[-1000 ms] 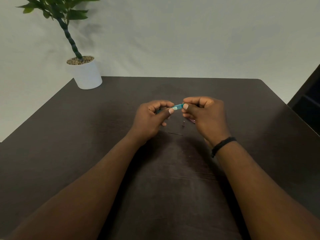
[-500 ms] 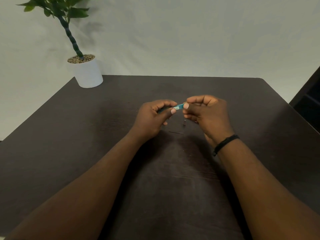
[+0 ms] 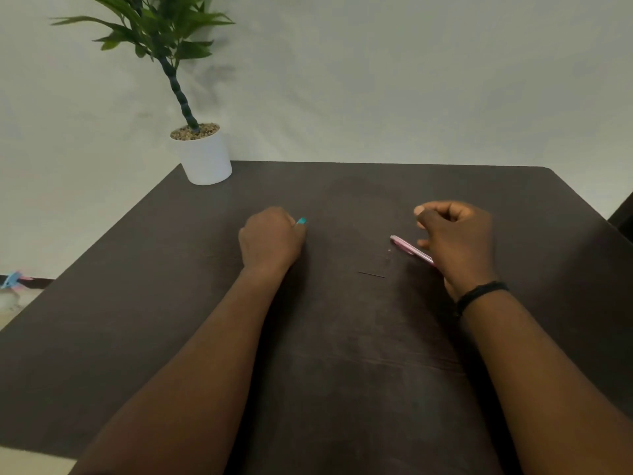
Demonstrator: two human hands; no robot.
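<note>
Teal plastic pen piece (image 3: 301,221) is sitting in the person's left hand (image 3: 270,240), whose fingers are curling tightly round it, so only its blunt end is poking out past the knuckles. That fist is hanging low over the left-centre of the dark brown wooden table (image 3: 342,337).

The right hand (image 3: 455,238) is hovering well apart from it, fingers curled and thumb pressing against the forefinger. I cannot tell whether anything small is pinched there. Just beside and partly under that hand, a slim pink plastic pen tube (image 3: 409,249) is lying slantwise on the table. A thin dark rod (image 3: 371,274) and a tiny pale speck (image 3: 389,251) are lying between the two hands.

It looks to me as though a pen is being taken apart or swapped over, with the parts now spread out. The next move probably calls for a fine pinch on the rod or the pink tube, then bringing both hands together to line the parts up end to end.
</note>
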